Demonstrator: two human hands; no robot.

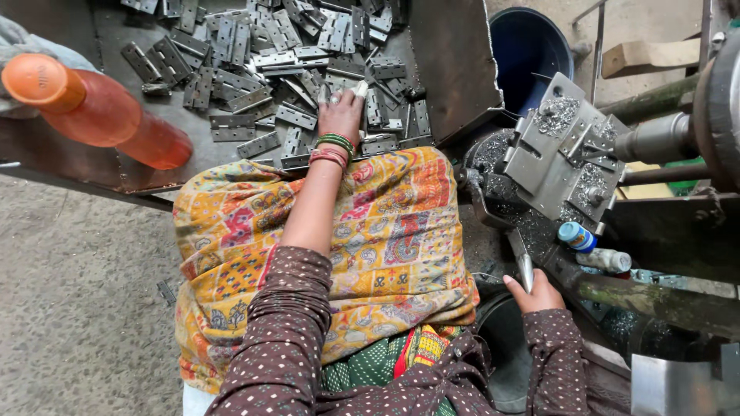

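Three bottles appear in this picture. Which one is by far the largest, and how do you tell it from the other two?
The orange bottle, lying at far left on the metal tray. The other two, a blue-capped bottle and a pale bottle, are small and sit beside the machine.

Orange bottle [96, 108] upper left; small blue-capped bottle [593, 248] right.

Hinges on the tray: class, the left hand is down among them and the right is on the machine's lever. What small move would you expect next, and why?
Probably the left hand closes on one hinge and lifts it from the pile. Its fingertips already rest on the loose hinges, while the right hand grips the lever beside the jig, which looks unloaded.
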